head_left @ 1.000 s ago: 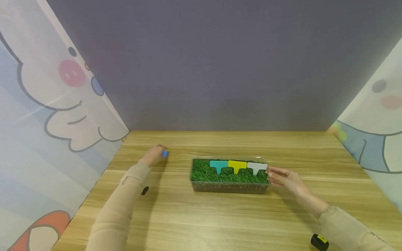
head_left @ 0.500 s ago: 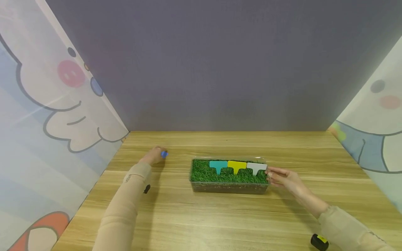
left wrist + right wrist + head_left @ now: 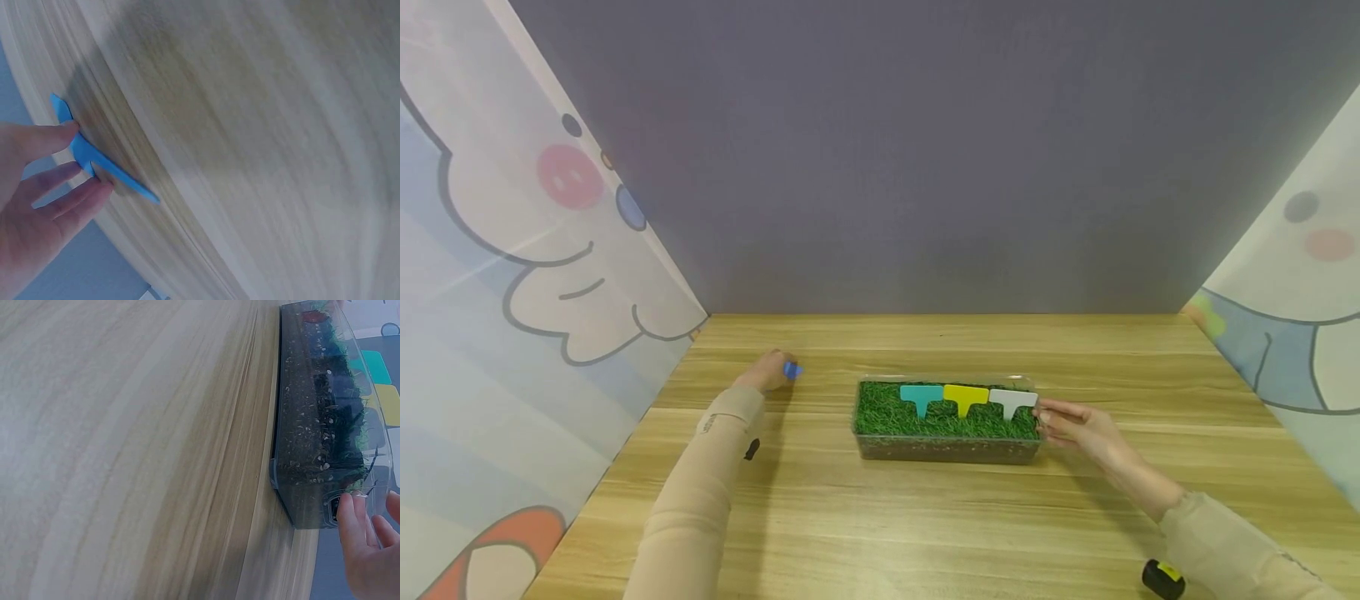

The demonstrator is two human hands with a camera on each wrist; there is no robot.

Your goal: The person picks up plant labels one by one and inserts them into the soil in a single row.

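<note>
My left hand [image 3: 767, 371] is at the table's far left and pinches a blue T-shaped plant label [image 3: 90, 152] between thumb and fingers. In the left wrist view the label's narrow stem points away from the hand, close to the wood. A clear planter box [image 3: 951, 450] with green artificial grass over dark soil stands right of it. Three T-shaped labels stand upright in the grass: a teal label [image 3: 922, 393], a yellow label [image 3: 966, 395] and a white label [image 3: 1013, 397]. My right hand [image 3: 1086, 432] grips the box's right end wall at the rim.
A black cylinder [image 3: 1163, 578] with a yellow mark lies by the right sleeve. A small black object [image 3: 752, 450] shows beside the left sleeve. A grey panel [image 3: 880, 167] closes off the table's back, and cartoon-printed walls [image 3: 550, 250] flank it.
My left hand has shifted very slightly, and the blue label in it has turned a little. The right hand and the planter box stay in place.
</note>
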